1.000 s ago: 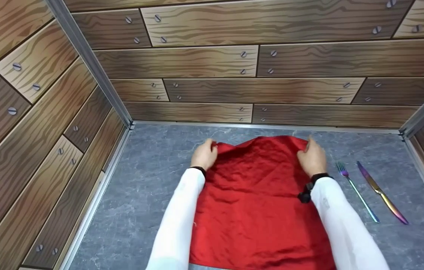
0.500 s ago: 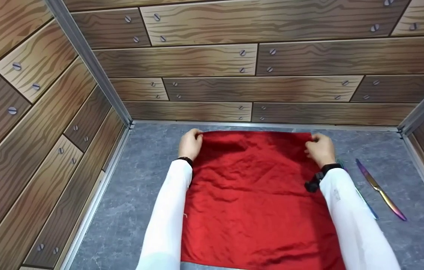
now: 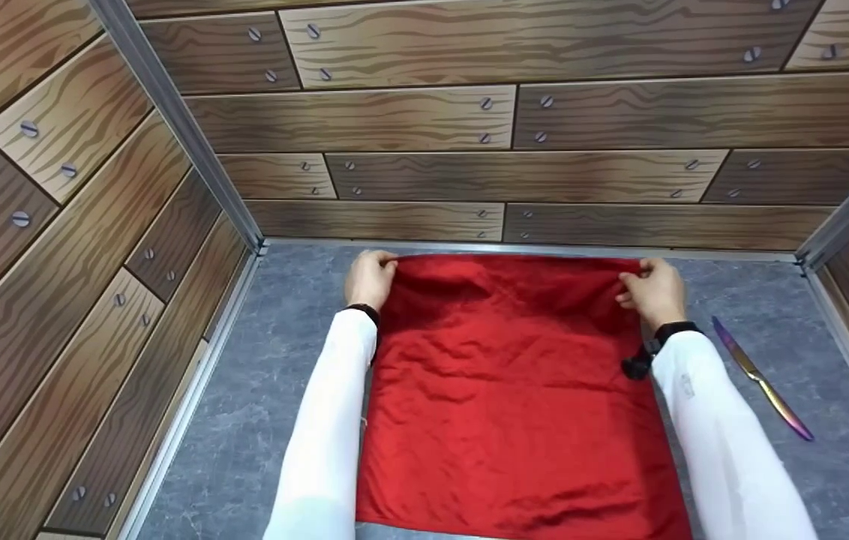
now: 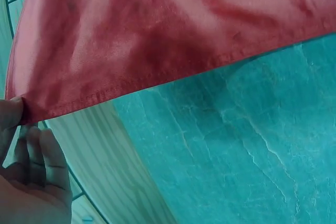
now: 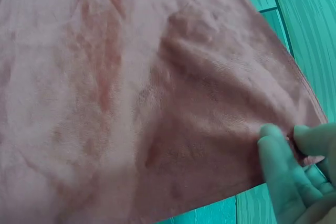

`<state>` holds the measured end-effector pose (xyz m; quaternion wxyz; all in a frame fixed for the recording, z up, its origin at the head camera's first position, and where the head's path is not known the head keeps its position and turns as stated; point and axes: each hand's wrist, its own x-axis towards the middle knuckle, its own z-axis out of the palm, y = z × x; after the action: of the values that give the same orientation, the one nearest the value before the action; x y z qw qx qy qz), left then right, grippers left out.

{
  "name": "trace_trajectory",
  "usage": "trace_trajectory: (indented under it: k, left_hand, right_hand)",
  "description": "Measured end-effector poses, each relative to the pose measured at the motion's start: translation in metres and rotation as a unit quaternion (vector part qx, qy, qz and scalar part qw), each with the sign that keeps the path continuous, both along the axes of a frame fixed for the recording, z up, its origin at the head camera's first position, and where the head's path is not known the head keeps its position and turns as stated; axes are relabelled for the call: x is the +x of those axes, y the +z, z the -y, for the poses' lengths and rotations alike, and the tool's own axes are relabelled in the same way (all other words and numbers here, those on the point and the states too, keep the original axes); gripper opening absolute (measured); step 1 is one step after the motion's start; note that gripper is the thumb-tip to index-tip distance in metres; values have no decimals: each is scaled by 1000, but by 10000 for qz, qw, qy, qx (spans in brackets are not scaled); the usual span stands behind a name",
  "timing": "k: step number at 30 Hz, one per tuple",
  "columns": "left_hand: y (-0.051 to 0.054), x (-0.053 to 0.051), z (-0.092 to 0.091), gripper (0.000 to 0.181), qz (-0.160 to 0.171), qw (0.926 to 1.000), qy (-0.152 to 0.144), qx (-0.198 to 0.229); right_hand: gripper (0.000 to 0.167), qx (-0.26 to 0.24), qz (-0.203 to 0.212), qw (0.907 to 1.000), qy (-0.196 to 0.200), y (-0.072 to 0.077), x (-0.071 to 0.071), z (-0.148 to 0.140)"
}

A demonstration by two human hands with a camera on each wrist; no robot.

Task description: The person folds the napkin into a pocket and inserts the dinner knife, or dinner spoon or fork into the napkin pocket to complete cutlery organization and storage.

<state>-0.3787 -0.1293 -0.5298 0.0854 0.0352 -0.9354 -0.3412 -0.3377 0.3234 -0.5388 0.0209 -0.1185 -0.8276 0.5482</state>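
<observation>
A red satiny cloth (image 3: 499, 405) is spread over the grey surface, its far edge pulled nearly straight between both hands. At its far left corner the left hand (image 3: 370, 281) pinches the fabric; in the left wrist view thumb and finger grip the cloth (image 4: 131, 35) at its tip, the other fingers loosely bent. The right hand (image 3: 657, 291) pinches the far right corner. Up close in the right wrist view, the right hand's fingers (image 5: 278, 166) and thumb hold the corner of the cloth (image 5: 199, 103). Soft wrinkles run across its middle.
A rainbow-coloured knife (image 3: 758, 375) lies to the right of the right forearm. The fork seen earlier is hidden behind that arm. Wood-patterned walls (image 3: 409, 176) with metal edging enclose the grey marbled surface (image 3: 244, 420) at the back and sides.
Both hands have moved apart and slightly away, each holding a corner. The cloth's far edge went from bunched to stretched. The right arm now covers the fork.
</observation>
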Motion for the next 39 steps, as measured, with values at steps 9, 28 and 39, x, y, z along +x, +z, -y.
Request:
trace_trajectory:
  k: [9, 28, 39]
  left_hand:
    - [5, -3, 3, 21, 244, 9969, 17, 742]
    - [14, -11, 5, 20, -62, 9981, -43, 615]
    - [9, -2, 27, 20, -140, 9958, -668, 610]
  right_hand:
    - [42, 139, -126, 9998, -11, 4, -2, -4]
    - [35, 576, -593, 9964, -202, 13, -1, -16]
    - [32, 98, -1016, 9946, -182, 7, 13, -29]
